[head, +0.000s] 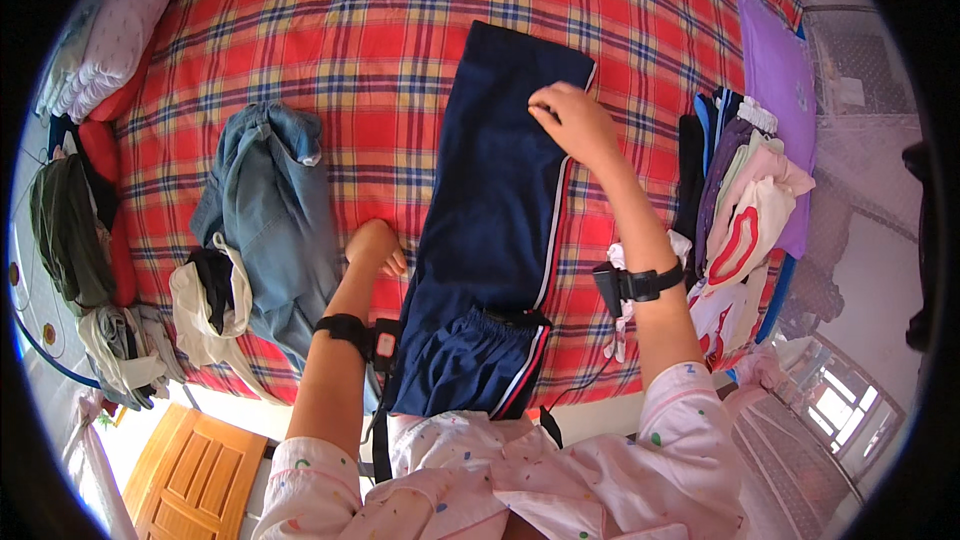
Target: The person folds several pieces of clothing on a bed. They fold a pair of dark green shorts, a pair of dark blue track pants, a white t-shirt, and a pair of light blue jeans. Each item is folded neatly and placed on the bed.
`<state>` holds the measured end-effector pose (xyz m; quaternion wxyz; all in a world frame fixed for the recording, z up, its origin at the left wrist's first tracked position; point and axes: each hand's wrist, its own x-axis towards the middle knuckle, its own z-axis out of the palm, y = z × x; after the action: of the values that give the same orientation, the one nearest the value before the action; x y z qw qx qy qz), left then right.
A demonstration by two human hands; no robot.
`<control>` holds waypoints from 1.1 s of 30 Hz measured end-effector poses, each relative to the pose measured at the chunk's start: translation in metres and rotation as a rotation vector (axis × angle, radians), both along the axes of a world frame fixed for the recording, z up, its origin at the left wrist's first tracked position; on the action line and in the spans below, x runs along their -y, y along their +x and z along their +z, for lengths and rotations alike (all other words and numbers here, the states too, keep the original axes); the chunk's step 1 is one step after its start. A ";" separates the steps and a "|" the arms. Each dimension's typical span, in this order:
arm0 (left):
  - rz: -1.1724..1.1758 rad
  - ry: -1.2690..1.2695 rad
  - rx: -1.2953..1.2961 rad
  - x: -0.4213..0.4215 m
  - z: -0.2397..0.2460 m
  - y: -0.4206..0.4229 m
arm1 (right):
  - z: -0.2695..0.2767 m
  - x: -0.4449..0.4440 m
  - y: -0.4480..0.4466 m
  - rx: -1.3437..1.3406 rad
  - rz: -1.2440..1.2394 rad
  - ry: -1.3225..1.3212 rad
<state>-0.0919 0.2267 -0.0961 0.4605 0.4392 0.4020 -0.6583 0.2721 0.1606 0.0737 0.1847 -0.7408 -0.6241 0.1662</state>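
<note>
A pair of navy trousers (487,187) with a white and red side stripe lies lengthwise before me. The elastic waist (499,322) is folded back over the near end, which reaches my lap. Over the far part, near the striped edge, my right hand (576,120) hovers with loosely curled fingers and nothing visible in them. My left hand (379,246) is low beside the trousers' left edge, its fingers apart and empty. Each forearm wears a black strap with a small device, the left one (382,345) and the right one (637,286).
Crumpled blue jeans (274,180) and a cream garment (202,315) lie left on the red plaid bedspread (375,90). Folded clothes (731,180) are stacked at right against a purple pillow (780,105). More clothes (71,232) line the left edge. A cable (585,388) hangs near my right arm.
</note>
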 end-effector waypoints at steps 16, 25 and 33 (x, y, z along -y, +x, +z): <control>0.742 0.671 1.166 0.165 0.143 -0.050 | -0.023 0.346 -0.201 -1.217 -0.854 -0.281; 0.470 0.517 0.739 0.226 0.131 -0.057 | 0.006 0.321 -0.206 -0.935 -0.659 -0.480; 0.945 0.395 0.665 0.181 0.182 -0.018 | 0.055 0.254 -0.180 -1.207 -0.655 -0.324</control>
<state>-0.1094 0.0455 0.0861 0.7135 0.4724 0.5026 -0.1231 0.0925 -0.0933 0.1289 0.4263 -0.6872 -0.1252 0.5747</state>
